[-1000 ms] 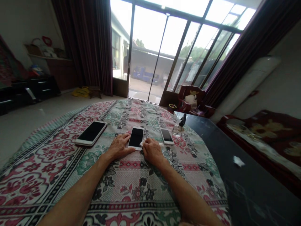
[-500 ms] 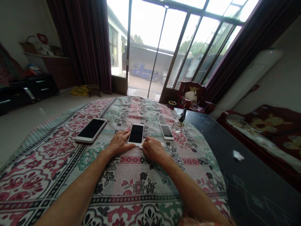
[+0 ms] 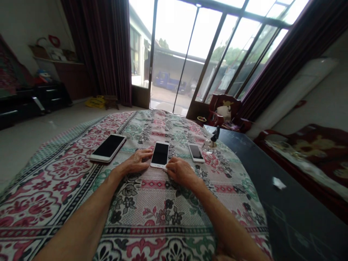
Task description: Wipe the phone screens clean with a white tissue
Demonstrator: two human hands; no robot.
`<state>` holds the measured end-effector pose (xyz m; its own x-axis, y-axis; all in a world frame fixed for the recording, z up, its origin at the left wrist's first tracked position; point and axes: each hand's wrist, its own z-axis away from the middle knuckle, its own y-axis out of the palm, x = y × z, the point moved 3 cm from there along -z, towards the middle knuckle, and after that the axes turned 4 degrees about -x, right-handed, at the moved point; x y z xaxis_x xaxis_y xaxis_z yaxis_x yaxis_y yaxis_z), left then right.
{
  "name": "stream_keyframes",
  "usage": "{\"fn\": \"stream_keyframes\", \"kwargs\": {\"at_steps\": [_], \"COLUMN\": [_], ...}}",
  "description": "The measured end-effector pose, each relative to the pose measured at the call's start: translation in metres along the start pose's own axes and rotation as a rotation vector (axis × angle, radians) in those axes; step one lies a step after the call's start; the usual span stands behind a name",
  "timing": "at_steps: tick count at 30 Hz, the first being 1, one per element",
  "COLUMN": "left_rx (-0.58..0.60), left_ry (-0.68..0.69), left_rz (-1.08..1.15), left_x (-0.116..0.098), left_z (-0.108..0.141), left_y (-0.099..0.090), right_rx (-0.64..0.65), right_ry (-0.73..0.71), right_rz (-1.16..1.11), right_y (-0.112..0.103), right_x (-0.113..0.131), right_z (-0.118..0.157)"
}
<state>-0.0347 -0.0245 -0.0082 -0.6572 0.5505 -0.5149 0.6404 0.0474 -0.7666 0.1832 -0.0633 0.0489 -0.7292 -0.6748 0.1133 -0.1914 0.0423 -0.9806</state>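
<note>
A white smartphone with a dark screen lies face up on the patterned tablecloth between my hands. My left hand rests flat at its left side, fingers stretched toward the phone's edge. At the lower right corner, my right hand is closed, pinching a small white wad like tissue or cloth, mostly hidden under the fingers. Farther left lies a larger white-framed tablet or big phone, dark screen up. A smaller white phone lies to the right of my right hand.
A clear bottle with a black spray top stands near the table's right edge. The floral tablecloth covers the round table. To the right is a dark table with a crumpled white paper on it. Glass doors are beyond.
My left thumb has come away from the phone's lower edge, and the left hand has drawn slightly left of it. My right hand stays at the lower right corner. The view has shifted slightly.
</note>
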Motion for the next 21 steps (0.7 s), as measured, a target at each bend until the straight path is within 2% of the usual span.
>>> {"fn": "stream_keyframes", "kwargs": {"at_steps": [5,11,21], "left_rx": [-0.025,-0.013,0.023], "left_ry": [0.016,0.068,0.019], "left_rz": [0.029,0.067,0.031], "left_x": [0.001,-0.003,-0.009], "left_z": [-0.001,-0.002,-0.004], "left_y": [0.001,0.0,-0.003], "right_rx": [-0.031,-0.066,-0.048], "right_ry": [0.013,0.004,-0.061], "right_rz": [0.052,0.17,0.199], "right_y": [0.007,0.02,0.036], "right_x": [0.003,0.022,0.038], "right_z": [-0.001,-0.005,-0.025]}}
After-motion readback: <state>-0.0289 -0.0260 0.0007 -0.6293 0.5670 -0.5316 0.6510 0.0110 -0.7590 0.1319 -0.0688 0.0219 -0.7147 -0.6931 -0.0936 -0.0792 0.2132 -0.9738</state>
